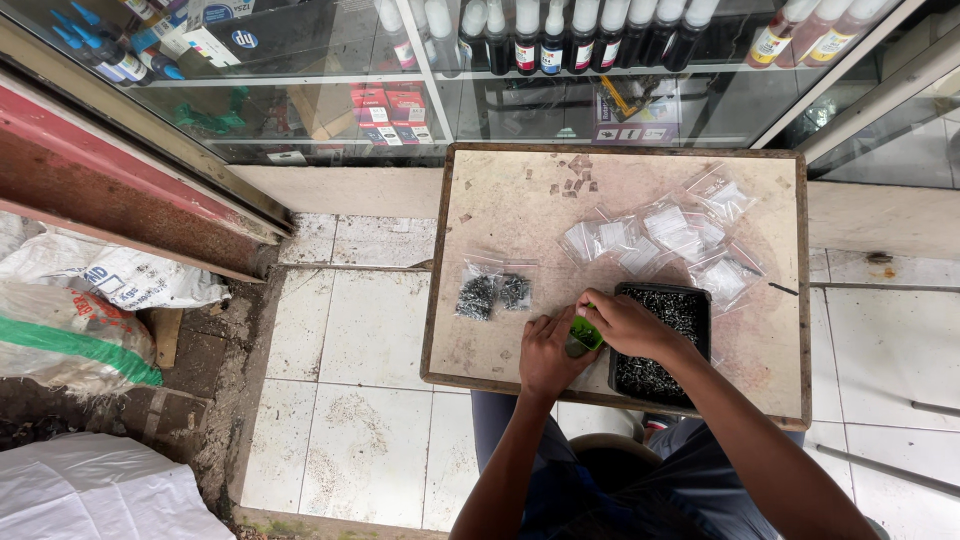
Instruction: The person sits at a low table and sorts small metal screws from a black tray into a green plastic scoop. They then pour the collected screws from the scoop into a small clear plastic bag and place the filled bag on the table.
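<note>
My left hand (546, 352) and my right hand (622, 322) meet over the front edge of a small wooden table (500, 200). Both pinch a small clear bag with a green item (586, 333) between them. Just right of my hands sits a black tray (695, 294) filled with small dark screws; my right wrist crosses over it. Two filled clear bags of screws (493, 292) lie to the left of my hands.
Several empty clear bags (670, 230) are scattered over the table's far right. A glass display case (500, 90) with ink bottles stands behind the table. White sacks (110, 275) lie on the floor at left. Tiled floor (350, 400) surrounds the table.
</note>
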